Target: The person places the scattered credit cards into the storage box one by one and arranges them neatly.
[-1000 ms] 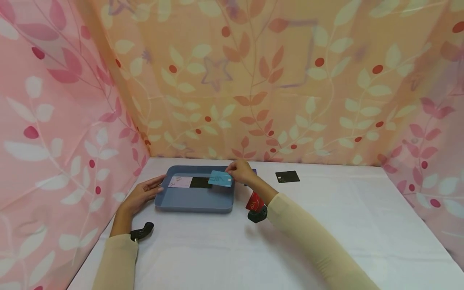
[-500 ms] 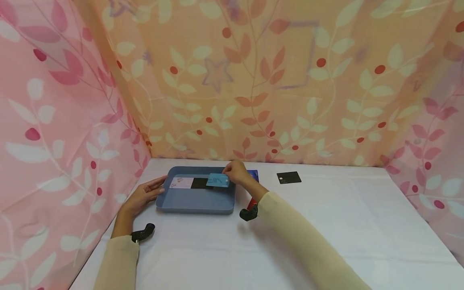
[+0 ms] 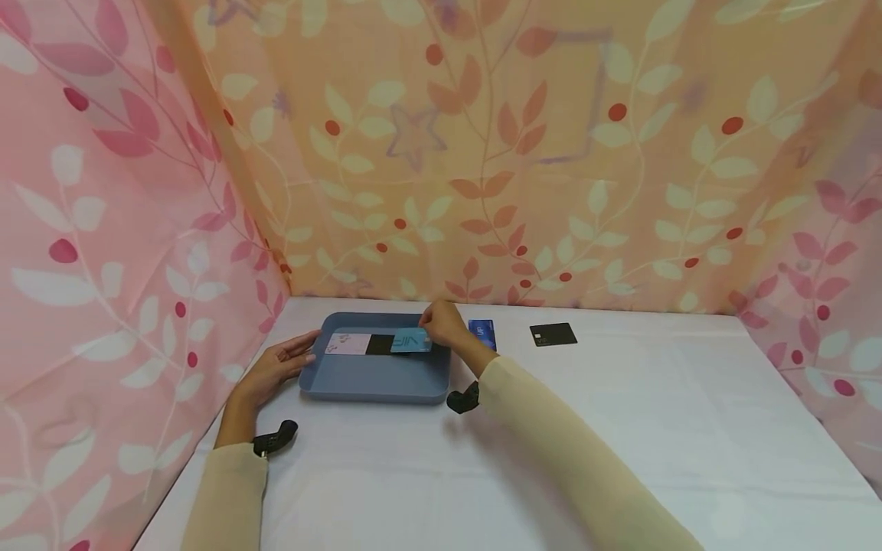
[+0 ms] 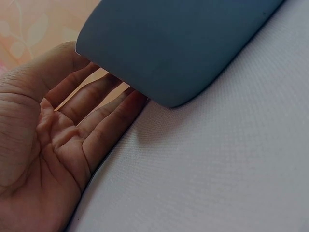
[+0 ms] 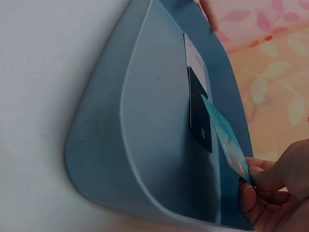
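Observation:
In the head view, my right hand (image 3: 444,324) pinches a light-blue card (image 3: 410,340) by its right end, over the back right part of a blue-grey tray (image 3: 375,397). The card's left end overlaps a black card (image 3: 379,345) lying in the tray. Left of that lies a pale pink card (image 3: 347,343). From the right wrist view, the light-blue card (image 5: 225,137) is tilted, its held end raised off the tray floor. My left hand (image 3: 274,369) rests along the tray's left side; in the left wrist view its fingers (image 4: 104,128) touch the outer wall.
On the white table, a dark-blue card (image 3: 483,334) lies right of the tray, partly behind my right wrist. Farther right lies another black card (image 3: 553,334). Patterned cloth (image 3: 386,176) hangs behind and at both sides. Each wrist wears a black camera (image 3: 464,398).
My right hand has moved slightly left and lowered the light-blue card toward the black card. The dark-blue card has come into fuller view, while a red card is now hidden behind my right arm.

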`<state>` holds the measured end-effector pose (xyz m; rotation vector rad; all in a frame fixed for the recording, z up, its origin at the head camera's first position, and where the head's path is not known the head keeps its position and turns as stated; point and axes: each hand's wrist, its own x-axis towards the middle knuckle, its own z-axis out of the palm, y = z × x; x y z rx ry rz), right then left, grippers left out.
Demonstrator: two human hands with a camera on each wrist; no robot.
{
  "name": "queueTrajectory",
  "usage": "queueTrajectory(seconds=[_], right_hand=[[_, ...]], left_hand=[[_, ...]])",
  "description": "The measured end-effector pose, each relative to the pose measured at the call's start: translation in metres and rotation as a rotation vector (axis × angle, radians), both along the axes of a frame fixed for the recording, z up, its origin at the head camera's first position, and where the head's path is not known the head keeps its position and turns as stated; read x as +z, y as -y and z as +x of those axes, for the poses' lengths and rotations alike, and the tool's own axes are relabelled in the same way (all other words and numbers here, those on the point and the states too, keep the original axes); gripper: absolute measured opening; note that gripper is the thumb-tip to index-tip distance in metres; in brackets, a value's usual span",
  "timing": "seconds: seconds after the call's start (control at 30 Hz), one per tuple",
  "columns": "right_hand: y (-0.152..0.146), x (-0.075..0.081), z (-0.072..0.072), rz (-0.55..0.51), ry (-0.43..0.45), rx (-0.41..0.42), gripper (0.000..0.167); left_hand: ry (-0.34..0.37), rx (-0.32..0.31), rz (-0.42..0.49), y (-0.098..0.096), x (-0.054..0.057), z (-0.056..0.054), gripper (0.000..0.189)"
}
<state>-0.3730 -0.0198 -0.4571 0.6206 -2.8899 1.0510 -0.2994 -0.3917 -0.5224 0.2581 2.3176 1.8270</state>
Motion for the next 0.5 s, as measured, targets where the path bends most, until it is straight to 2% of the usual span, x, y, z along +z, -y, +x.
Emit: queueTrajectory(seconds=[0.17,0.5], right_hand=[[0.0034,-0.0015,-0.0013,-0.011,0.043,-0.014,0.018],[0.0077,-0.0066,-0.0063,0.030,0.041,0.001,0.017]], left_hand=[[0.001,0.002,0.002,-0.0006,0.0025,0.0006,0.060],[0.003,0.006,0.000,0.0000,0.0008,0.0003,0.059]])
